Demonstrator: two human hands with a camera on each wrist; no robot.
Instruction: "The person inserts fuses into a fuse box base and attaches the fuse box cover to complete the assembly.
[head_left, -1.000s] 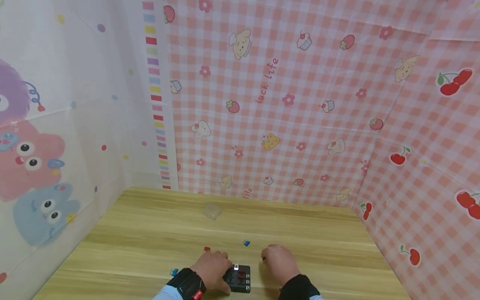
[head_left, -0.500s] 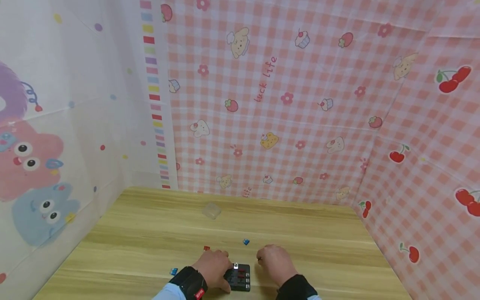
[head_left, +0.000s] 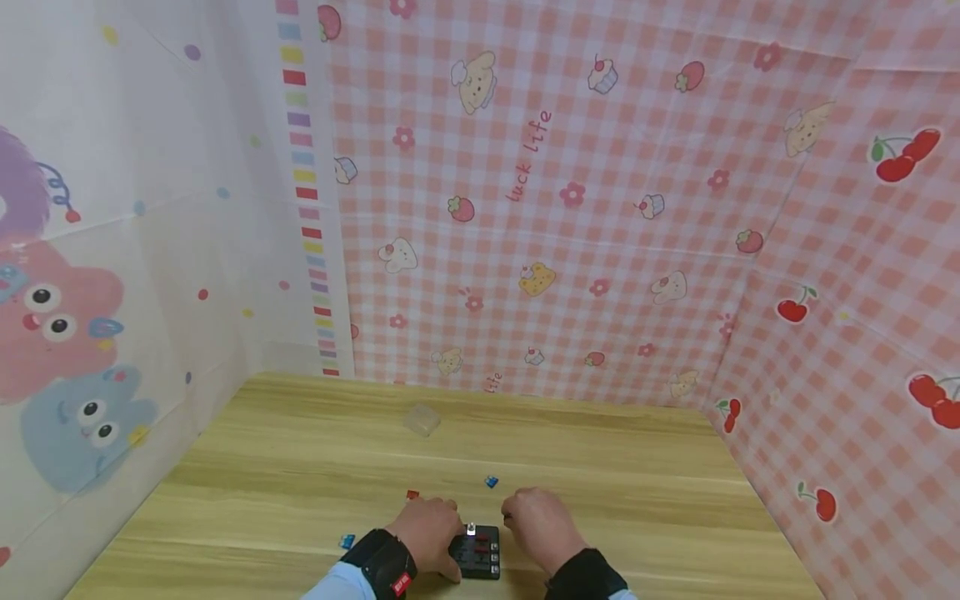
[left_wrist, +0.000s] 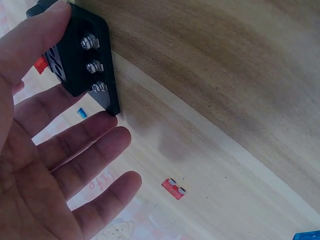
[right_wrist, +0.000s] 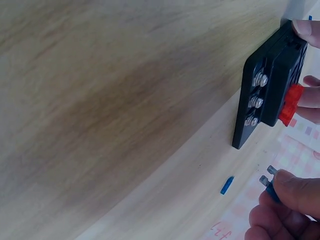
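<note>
My left hand (head_left: 423,533) holds a black fuse block (head_left: 480,558) flat on the table, its thumb at the near side and fingertips at the far side. Silver screw terminals line the block's edge, and red blade fuses (right_wrist: 291,105) stand up from its top. Just right of the block is my right hand (head_left: 543,529). Thumb and finger pinch a blue blade fuse (right_wrist: 272,192), its metal prongs pointing out toward the block. Another blue fuse (head_left: 491,482) lies on the table beyond the block. Behind my left hand lies a loose red fuse (left_wrist: 173,189).
One more blue fuse (head_left: 347,541) lies left of my left wrist. Farther back on the wooden table (head_left: 615,458) is a clear plastic cover (head_left: 422,420). Patterned cloth (head_left: 525,250) hangs along the back and both sides.
My right hand has moved left, closer to the fuse block, with the blue fuse in its fingers. My left hand keeps its place on the block.
</note>
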